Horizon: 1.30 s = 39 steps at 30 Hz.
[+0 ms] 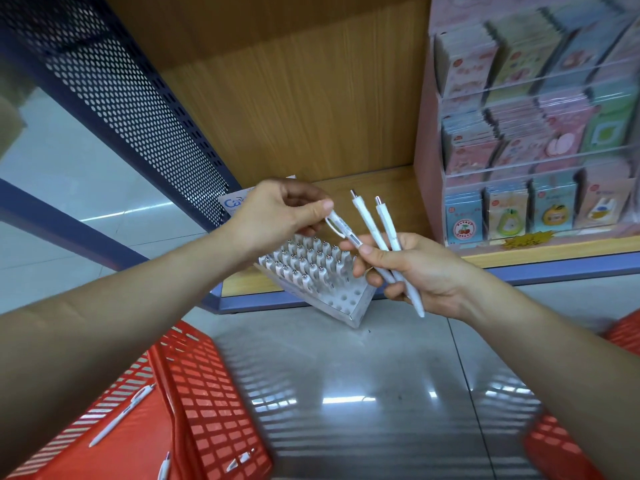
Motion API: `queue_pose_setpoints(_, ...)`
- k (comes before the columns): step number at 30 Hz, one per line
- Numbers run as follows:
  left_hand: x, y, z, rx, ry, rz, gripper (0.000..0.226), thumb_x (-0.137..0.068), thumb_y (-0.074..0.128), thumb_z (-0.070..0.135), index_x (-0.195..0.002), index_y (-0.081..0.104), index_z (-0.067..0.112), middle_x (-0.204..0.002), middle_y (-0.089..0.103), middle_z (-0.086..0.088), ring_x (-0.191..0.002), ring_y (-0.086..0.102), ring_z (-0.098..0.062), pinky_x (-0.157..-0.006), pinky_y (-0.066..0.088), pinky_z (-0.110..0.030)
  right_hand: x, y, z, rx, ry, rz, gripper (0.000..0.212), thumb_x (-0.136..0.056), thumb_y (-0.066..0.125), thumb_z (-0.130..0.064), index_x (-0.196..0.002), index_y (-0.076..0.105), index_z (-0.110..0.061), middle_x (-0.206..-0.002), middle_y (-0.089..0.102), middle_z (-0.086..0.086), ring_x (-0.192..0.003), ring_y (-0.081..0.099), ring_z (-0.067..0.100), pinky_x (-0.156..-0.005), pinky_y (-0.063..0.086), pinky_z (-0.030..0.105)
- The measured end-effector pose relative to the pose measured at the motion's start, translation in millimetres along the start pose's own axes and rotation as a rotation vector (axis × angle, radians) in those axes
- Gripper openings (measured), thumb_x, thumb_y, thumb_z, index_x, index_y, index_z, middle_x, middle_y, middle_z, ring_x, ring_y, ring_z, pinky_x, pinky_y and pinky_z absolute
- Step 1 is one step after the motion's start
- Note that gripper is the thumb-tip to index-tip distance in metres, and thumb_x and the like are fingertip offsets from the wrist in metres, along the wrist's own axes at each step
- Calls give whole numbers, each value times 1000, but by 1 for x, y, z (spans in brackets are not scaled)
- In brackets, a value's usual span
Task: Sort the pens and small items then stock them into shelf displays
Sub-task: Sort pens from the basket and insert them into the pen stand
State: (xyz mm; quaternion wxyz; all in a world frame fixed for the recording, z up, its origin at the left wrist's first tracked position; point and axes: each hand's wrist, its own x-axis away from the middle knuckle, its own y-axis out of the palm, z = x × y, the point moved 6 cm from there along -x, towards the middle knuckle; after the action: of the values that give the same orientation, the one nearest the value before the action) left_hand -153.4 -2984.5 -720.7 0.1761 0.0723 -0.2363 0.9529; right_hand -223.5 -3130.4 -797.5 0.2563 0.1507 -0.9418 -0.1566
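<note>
Three loose white click pens point(121, 415) lie in the red slotted plastic basket point(207, 393) at 7 o'clock. Second red basket point(554, 452) at 4 o'clock, contents not visible. Glossy grey tiled floor point(346, 375) between them.

Centre, 3 o'clock side: right hand point(422, 271), grip closed round two white pens point(366, 220), clicker ends up toward 12, tips poking out below the palm. Its thumb and forefinger also touch the lower end of a third white pen point(341, 228).
Centre, 9 o'clock side: left hand point(277, 216), grip pinching that third pen at its clip end. Pen is held at both ends. Reads as a hand-over; which way, can't tell.

Just behind the hands: white perforated block pen holder point(332, 299), skewed on the front lip of the wooden shelf point(381, 188), near corner overhanging the edge. Back rows carry stocked white pens point(304, 261); front rows are bare holes.

Far, 2 o'clock: pink tiered display of card packs behind clear acrylic point(519, 168), looks full. 10 o'clock: dark blue perforated metal side panel point(138, 109).

Status, my estimate: holder well over half filled. Left to do: seat the three pens in hand, clear the basket pens, fill the front holes, push the holder square onto the shelf.
</note>
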Motion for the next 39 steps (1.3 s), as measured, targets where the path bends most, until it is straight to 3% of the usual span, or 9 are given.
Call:
queue_pose_setpoints(4, 5, -6, 0, -38, -9, 30, 5, -82, 71, 10, -83, 70, 5, -66, 67, -12, -60, 66, -14, -63, 57, -27, 0, 1, 4, 7, 38, 27, 19, -97, 55, -22, -110, 69, -17, -77, 65, 4, -61, 49, 9, -39, 31, 14)
queue_pose_setpoints(10, 13, -39, 10, -211, 41, 151, 5, -80, 73, 8, -76, 71, 6, -54, 67, -1, -49, 63, -9, -47, 50, -17, 1, -26, -1, -104, 41, 335, 27, -98, 51, -37, -114, 63, -19, -71, 57, 5, -44, 34, 10, -35, 19, 15)
queue_pose_setpoints(15, 21, -30, -5, -508, 134, 93, 6, -76, 78, 16, -72, 74, 14, -57, 67, 0, -50, 60, -7, -55, 51, -22, 1, -27, -1, -124, 43, 381, 26, -95, 48, -19, -114, 64, -13, -71, 58, 6, -45, 35, 11, -38, 20, 19)
queue_pose_setpoints(18, 28, -20, -13, -620, 200, 82, 6, -76, 78, 21, -74, 74, 17, -60, 66, 8, -57, 59, -5, -59, 49, -23, -1, -25, 0, -125, 23, 376, 23, -97, 49, -14, -114, 64, -8, -71, 58, 6, -47, 37, 10, -38, 23, 17)
queue_pose_setpoints(23, 35, -3, -25, -716, 296, 66, 7, -78, 76, 25, -77, 75, 18, -64, 68, 8, -69, 61, -4, -65, 50, -28, -3, -20, 2, -92, 25, 300, 21, -99, 52, -21, -117, 63, -17, -64, 56, 4, -43, 34, 8, -35, 22, 16)
queue_pose_setpoints(33, 33, 15, -47, -806, 286, -44, 9, -81, 72, 27, -83, 75, 18, -72, 69, 6, -65, 60, -7, -64, 48, -26, -5, -16, 3, -138, 22, 241, 22, -95, 52, -7, -112, 66, -2, -70, 50, 3, -48, 39, 9, -37, 28, 16)
queue_pose_setpoints(39, 22, 18, -52, -849, 330, -1, 14, -76, 76, 30, -83, 76, 18, -70, 55, 10, -67, 50, -9, -62, 41, -25, -3, -10, 3, -57, 2, 177, 20, -98, 53, -13, -114, 62, -7, -73, 65, 5, -48, 51, 12, -34, 30, 14)
